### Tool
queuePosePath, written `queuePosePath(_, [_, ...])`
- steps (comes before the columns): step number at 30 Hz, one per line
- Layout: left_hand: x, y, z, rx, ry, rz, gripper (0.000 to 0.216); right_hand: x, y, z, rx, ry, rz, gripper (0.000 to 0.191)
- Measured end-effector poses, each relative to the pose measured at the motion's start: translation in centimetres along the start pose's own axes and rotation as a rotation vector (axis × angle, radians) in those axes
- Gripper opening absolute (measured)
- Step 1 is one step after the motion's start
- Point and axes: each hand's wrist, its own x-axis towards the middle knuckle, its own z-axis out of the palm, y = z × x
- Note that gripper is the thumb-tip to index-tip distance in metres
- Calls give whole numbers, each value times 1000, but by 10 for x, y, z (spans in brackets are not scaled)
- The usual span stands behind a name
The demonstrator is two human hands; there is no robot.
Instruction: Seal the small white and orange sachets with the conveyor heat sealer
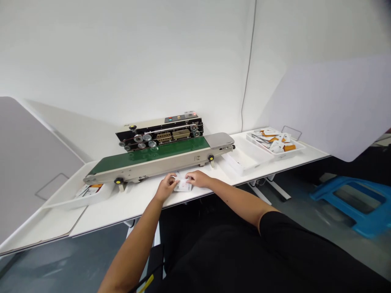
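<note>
Head view: left hand (pixel 166 187) and right hand (pixel 198 178) meet on a white pouch (pixel 183 185), mid-table (pixel 116 207) before the conveyor (pixel 149 155); grip unclear; a loose hold could let it slip and snag.

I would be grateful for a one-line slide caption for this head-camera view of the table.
Left hand and right hand hold a white pouch before a green-belted band sealer.

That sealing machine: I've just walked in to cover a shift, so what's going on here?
A person holds a small white packet on the white table with both hands, left hand and right hand, in front of the band sealer. More white-and-orange packets lie in a white tray to the right, and another tray sits to the left.
</note>
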Motion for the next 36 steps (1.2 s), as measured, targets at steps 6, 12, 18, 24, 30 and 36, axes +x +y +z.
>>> queuePosePath(6, [3,-5,-4,-19,25,31,53,27,-14,-69,234,21,103,8])
queuePosePath(12, [5,-9,-4,-63,30,19,54,71,5,-151,472,609,237,22])
queuePosePath(18, [5,-8,-4,-73,48,24,48,106,30,-164,446,862,586,41])
queuePosePath(24, [3,-7,-6,-49,49,36,41,129,16,-139,558,774,632,25])
queuePosePath(30, [2,-5,-7,-28,38,36,40,133,-3,-125,654,685,639,18])
queuePosePath(36, [1,-5,-7,43,52,58,36,136,-11,-127,635,568,626,20])
